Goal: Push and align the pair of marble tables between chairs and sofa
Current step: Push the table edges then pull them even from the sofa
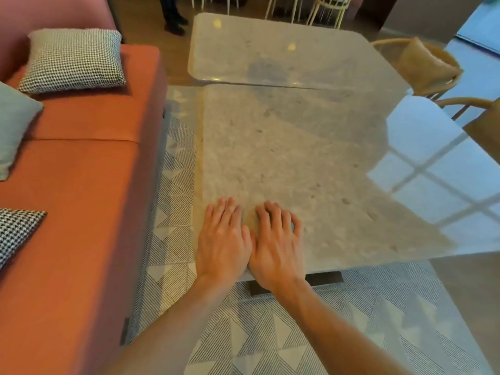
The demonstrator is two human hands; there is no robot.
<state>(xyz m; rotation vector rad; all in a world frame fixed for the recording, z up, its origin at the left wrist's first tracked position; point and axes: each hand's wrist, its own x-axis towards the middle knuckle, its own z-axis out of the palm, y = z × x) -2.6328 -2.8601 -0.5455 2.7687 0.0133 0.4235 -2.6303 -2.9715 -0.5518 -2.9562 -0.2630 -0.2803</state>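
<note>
Two marble tables stand end to end: the near table (pixel 297 163) lies under both hands, the far table (pixel 270 50) beyond the fingertips, their edges meeting on the right and parting into a thin wedge of gap toward the left. Both hands lie flat, palms down, at the near table's closest corner. The left hand (pixel 223 239) and the right hand (pixel 274 243) touch side by side, fingers spread a little, gripping nothing. One orange sofa (pixel 81 171) runs along the left of the hands, carrying four cushions: two checked, two plain. Two wicker chairs (pixel 427 66) sit far to the right, past the tables. One patterned rug (pixel 270 334) lies below the wrists.
</note>
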